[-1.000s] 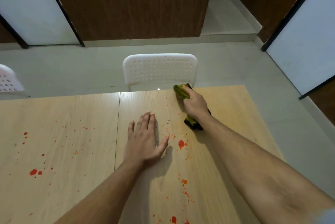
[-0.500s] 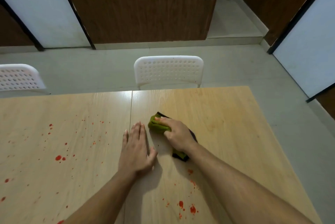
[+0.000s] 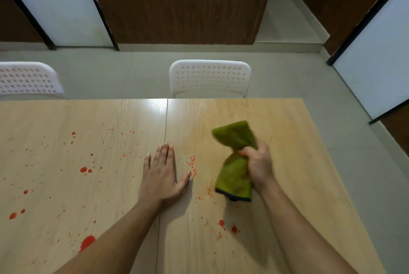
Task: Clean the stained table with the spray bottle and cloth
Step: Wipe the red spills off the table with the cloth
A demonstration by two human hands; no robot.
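No writing or label can be read. At far left a white chair (image 3: 28,78) stands behind the worktop (image 3: 287,132), whose left half carries red stains (image 3: 83,169). The left hand (image 3: 162,174) lies flat beside the centre seam, fingers (image 3: 164,152) straight and together, thumb out. A second chair (image 3: 210,77) sits at the far edge. The right hand (image 3: 257,163) grips the green cloth (image 3: 235,158) at its middle, fingers curled round it; the cloth's lower end is near more stains. Bare worktop runs right to the edge.

Glossy wood-grain table (image 3: 276,118), fuzzy cloth (image 3: 234,176), perforated plastic chair (image 3: 210,76).
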